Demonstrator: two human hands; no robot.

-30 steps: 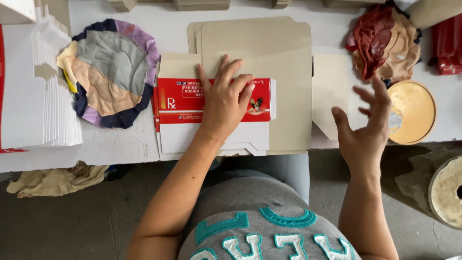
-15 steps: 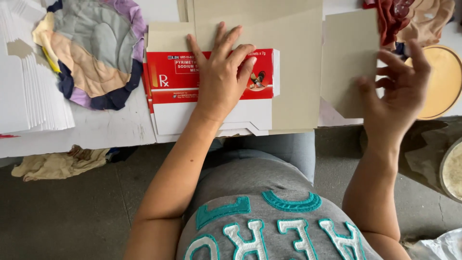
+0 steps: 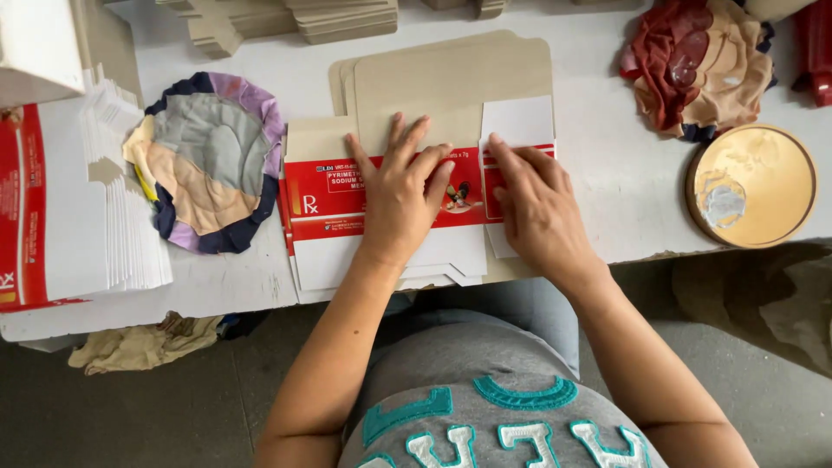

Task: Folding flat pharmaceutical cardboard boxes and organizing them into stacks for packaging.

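Head view: a white table point(image 3: 624, 182) ran across the frame, its near edge just above the person's lap.
Left hand: the left hand point(image 3: 400, 195) lay palm down on the flat red-and-white carton blank point(image 3: 334, 204), fingers point(image 3: 414, 143) spread apart and pressing it flat, clamped on nothing.
Right hand: the right hand point(image 3: 539, 208) lay flat on the blank's folded right flap point(image 3: 518, 130), fingers together and extended, gripping nothing.
Carton blank: it sat at the middle of the table's near edge, its lower white panel reaching that edge, lying over a stack of plain tan card sheets point(image 3: 451, 82).
Left side: a patchwork cloth pad point(image 3: 208, 160) lay just beside the blank; a fanned stack of more flat cartons point(image 3: 78, 208) sat at the near left corner.
Right side: a round gold dish point(image 3: 752, 186) holding a pale smear sat at the near edge, with a bundle of red and tan rags point(image 3: 698, 65) behind it toward the far edge.
Below the table: a yellowish rag point(image 3: 143, 342) lay on the floor.
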